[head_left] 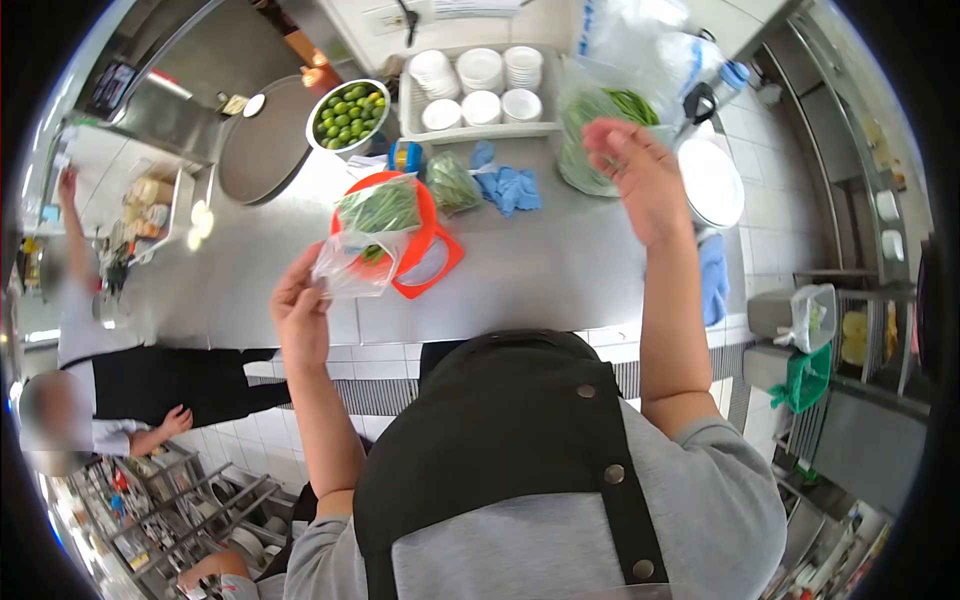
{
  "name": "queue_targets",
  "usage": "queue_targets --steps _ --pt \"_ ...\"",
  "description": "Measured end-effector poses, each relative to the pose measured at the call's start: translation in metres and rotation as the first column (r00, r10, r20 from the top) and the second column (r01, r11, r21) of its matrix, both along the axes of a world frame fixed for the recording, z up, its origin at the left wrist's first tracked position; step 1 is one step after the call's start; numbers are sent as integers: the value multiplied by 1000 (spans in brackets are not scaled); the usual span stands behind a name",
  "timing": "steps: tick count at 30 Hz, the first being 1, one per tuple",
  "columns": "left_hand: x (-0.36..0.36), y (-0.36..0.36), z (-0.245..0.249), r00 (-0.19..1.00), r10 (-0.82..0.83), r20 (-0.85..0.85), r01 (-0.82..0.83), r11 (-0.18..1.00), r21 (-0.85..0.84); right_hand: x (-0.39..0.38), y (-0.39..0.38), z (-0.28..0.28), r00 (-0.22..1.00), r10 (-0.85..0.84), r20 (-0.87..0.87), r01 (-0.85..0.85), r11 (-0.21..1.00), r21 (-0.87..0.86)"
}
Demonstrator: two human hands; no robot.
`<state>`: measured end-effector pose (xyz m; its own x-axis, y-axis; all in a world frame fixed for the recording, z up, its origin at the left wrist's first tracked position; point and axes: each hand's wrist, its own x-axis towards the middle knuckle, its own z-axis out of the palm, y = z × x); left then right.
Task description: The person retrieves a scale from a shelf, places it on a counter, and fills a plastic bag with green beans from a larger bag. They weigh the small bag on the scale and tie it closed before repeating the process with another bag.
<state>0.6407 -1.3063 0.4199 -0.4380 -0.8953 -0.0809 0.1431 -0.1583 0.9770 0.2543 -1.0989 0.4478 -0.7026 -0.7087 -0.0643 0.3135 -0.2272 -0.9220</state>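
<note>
My left hand [302,300] pinches the edge of a clear plastic bag [362,268], which holds green beans or similar cut greens [380,210]. The bag lies over an orange-red round dish on a kitchen scale [440,262]. My right hand [640,180] is raised with its fingers apart, above the counter's right side and in front of a large plastic bag of greens [590,110]. A smaller bag of greens [453,184] sits just right of the scale, beside a crumpled blue glove or cloth [512,190].
Behind stand a bowl of limes [348,116] and a tray [480,132] with stacked white cups. White lids or plates [710,182] and a blue cloth [713,280] are at the right. Another person [130,385] stands at the left; part of one more shows below.
</note>
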Motion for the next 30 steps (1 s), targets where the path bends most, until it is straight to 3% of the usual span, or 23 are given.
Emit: queue_targets --steps 1,3,4,7,10,13,15,16,18,20,22,23,24,25,26,27,30 --pt "5 -3 -3 998 61 -36 -61 998 -11 -17 8 3 995 -100 -4 99 994 -43" --pt "14 -12 -10 942 234 -242 -194 964 180 -41 26 20 953 -303 -13 299 946 -126" --pt "28 -23 -22 917 296 -269 -226 938 261 -56 39 22 921 -383 -70 366 914 -174" --pt "68 -52 -79 828 469 -308 -296 831 471 -75 67 31 790 -613 -27 588 769 -250" --pt "79 -52 -107 788 541 -293 -309 760 572 -74 78 21 739 -671 -65 643 730 -234" --pt "69 -43 -122 799 561 -216 -342 719 605 -54 64 -10 791 -605 -92 586 792 -170" --pt "59 -40 -122 790 592 -159 -393 689 609 -23 42 -40 874 -486 17 486 873 -31" --pt "55 -40 -122 783 607 -134 -418 674 609 -3 33 -64 941 -331 -75 324 942 -91" --pt "51 -41 -121 794 593 -134 -428 701 571 60 9 -85 989 -148 28 146 988 48" --pt "46 -38 -115 768 624 -143 -459 692 557 105 -2 -118 990 117 -79 -89 952 292" --pt "58 -43 -134 789 583 -192 -431 749 504 128 -12 -144 897 415 -154 -312 839 446" --pt "58 -38 -129 792 575 -204 -430 763 483 136 -16 -179 763 407 -502 -186 882 433" --pt "55 -36 -118 774 614 -157 -483 732 480 137 -14 -206 640 457 -618 -82 840 536" --pt "56 -34 -111 761 626 -172 -495 731 470 135 -10 -225 301 449 -842 89 865 493" --pt "57 -32 -99 738 664 -121 -535 685 494 136 -9 -223 375 522 -766 48 815 578" --pt "60 -33 -91 719 690 -85 -563 649 511 135 -8 -238 326 432 -841 84 873 481" --pt "77 -39 -82 683 727 -72 -628 635 450 133 -15 -230 259 413 -873 57 896 441"
